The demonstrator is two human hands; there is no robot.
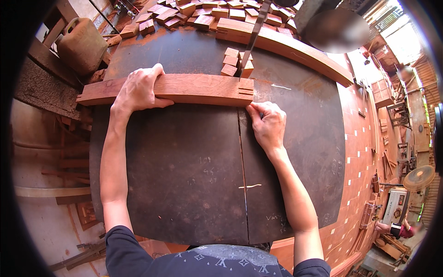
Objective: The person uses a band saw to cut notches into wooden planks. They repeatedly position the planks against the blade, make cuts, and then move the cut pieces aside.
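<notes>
A reddish wooden beam (198, 87) lies crosswise on the dark metal saw table (194, 171), with narrow slots cut in both ends. My left hand (137, 90) is wrapped over its left part, thumb on the near side and fingers over the top. At the beam's right end, my right hand (268, 123) is closed, thumb and curled fingers pinching its near corner. A band saw blade (254, 37) comes down at the far side of that end. How far the blade sits in the wood, I cannot tell. Small wooden blocks (230, 60) stand stacked beside the blade.
Another long beam (286, 46) lies at the back right, near many loose wood blocks (203, 21). The blade slot (243, 175) runs toward my body. A dusty plastic canister (80, 46) stands at far left. Another person (406, 230) is far off at right, near a fan (419, 178).
</notes>
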